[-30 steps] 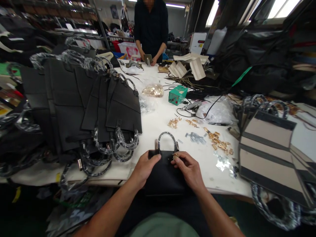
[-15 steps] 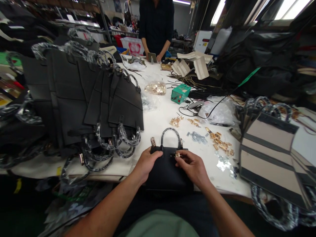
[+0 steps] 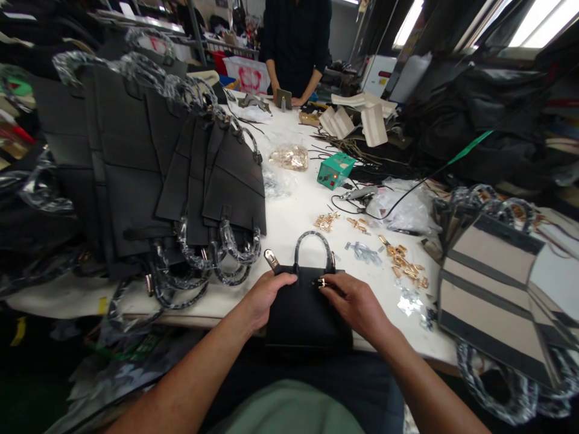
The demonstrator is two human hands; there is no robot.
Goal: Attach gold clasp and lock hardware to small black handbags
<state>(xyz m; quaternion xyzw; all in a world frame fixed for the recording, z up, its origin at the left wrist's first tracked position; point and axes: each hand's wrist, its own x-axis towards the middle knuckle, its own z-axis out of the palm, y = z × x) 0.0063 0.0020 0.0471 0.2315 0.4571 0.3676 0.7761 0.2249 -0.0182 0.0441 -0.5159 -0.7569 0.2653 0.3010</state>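
A small black handbag with a wrapped top handle lies at the near edge of the white table. My left hand grips the bag's upper left edge, thumb on top. My right hand pinches a small gold metal clasp at the bag's top edge, fingers closed. A gold strap end sticks out at the bag's upper left corner.
A pile of black bags with plastic-wrapped handles fills the left. Gold fittings and clear wrappers are scattered right of the bag. A green box and a cabled tool sit farther back. Beige striped bags lie right. Another person stands at the far end.
The view has shifted slightly, so the bag sits a little higher on the table edge. Both hands stay on the bag; the right hand's fingers have closed tighter on the clasp.
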